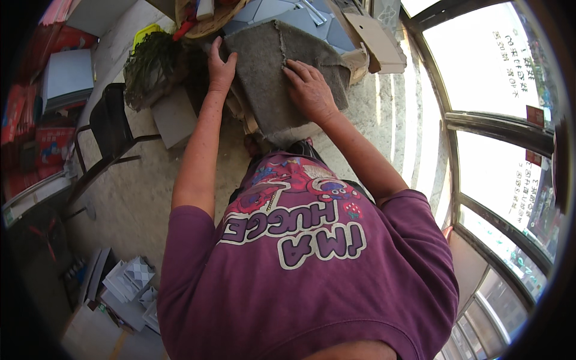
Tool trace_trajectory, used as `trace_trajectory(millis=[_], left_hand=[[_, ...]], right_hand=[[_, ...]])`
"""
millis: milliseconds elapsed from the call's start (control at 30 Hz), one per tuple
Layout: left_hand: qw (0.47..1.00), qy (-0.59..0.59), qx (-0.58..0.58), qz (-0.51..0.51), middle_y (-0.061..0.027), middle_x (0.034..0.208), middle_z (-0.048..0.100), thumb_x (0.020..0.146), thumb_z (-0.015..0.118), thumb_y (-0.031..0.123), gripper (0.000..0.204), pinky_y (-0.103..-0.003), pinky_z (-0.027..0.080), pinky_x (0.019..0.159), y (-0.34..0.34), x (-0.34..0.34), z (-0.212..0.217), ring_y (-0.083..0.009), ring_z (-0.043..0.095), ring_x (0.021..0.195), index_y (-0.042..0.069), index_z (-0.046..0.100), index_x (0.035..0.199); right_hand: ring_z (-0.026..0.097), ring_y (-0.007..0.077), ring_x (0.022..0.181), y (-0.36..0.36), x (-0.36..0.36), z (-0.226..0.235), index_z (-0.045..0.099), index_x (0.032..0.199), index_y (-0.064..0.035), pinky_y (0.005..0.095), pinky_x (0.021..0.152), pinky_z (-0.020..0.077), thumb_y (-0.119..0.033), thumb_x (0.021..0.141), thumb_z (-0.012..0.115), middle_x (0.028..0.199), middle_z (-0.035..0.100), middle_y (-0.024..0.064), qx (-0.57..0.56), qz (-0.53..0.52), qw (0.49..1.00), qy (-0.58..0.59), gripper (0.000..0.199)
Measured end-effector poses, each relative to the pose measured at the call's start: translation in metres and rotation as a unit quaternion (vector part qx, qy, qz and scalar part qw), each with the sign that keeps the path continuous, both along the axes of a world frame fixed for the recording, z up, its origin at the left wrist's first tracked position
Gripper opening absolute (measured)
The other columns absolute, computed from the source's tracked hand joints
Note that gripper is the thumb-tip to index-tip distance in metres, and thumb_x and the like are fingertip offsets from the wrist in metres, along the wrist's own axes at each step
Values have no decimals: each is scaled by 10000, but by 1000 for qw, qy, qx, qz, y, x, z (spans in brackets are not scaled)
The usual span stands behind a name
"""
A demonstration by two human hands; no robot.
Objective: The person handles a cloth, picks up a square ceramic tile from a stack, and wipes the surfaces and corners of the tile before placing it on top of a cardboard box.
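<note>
A thick grey cloth (261, 78) drapes over a blocky shape in front of me, with a rough seam or overlapping edge running down its top. What lies under it is mostly hidden. My left hand (222, 67) is at the cloth's left edge, thumb and fingers apart, holding nothing. Lying on the right part of the cloth, my right hand (312, 90) has its slightly bent fingers spread, their tips by the seam. Its thumb is hidden.
Beyond the cloth are a blue-grey patterned surface (264, 11) and cardboard (375, 42). Dark green leafy stalks (150, 69) stand left, near a black chair (114, 120). Red packages (57, 144) are stacked farther left. Large windows (480, 54) line the right; grey boxes (126, 285) lie lower left.
</note>
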State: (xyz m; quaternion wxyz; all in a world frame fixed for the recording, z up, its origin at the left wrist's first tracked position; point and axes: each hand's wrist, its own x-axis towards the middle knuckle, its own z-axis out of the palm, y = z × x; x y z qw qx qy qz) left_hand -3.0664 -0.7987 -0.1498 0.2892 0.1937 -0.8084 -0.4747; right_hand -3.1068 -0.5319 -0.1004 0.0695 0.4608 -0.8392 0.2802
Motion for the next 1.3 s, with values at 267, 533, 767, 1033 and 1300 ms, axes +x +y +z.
trace_trajectory(millis=[267, 533, 767, 1033, 1300], left_hand=[[978, -158, 108, -86, -85, 1169, 610, 827, 698, 138, 599, -291, 444, 920, -42, -10, 9, -157, 565, 1063, 62, 457, 1370], [962, -222, 113, -106, -29, 973, 638, 801, 762, 280, 480, -261, 448, 819, -56, -5, 12, -108, 576, 891, 24, 599, 1174], [947, -261, 173, -78, 7, 869, 603, 782, 780, 271, 341, -272, 458, 753, -45, 1, 39, -81, 557, 831, 44, 627, 986], [989, -117, -24, -92, -99, 911, 639, 745, 730, 178, 315, -343, 494, 765, 26, 8, 60, -238, 629, 844, 58, 584, 997], [948, -114, -275, -111, -50, 866, 575, 724, 720, 128, 217, -398, 458, 739, 85, 22, 53, -279, 580, 877, 114, 576, 886]], right_hand=[[450, 276, 1252, 0, 2, 2, 548, 1238, -65, 390, 1059, 362, -116, 761, 635, 1341, 494, 92, 15, -12, 1000, -17, 488], [441, 273, 1259, -2, 5, 6, 550, 1229, -62, 391, 1070, 345, -125, 764, 624, 1336, 494, 89, 17, -16, 999, -40, 475], [446, 282, 1248, -2, 5, 4, 551, 1223, -58, 393, 1065, 350, -120, 759, 625, 1333, 495, 91, 15, -22, 999, -39, 474], [449, 289, 1244, -1, 4, 2, 553, 1217, -51, 399, 1055, 356, -114, 754, 627, 1328, 497, 102, -2, -17, 999, -34, 472], [451, 284, 1247, 0, 4, 2, 556, 1219, -53, 396, 1057, 351, -102, 757, 610, 1326, 501, 102, -12, -12, 999, -35, 468]])
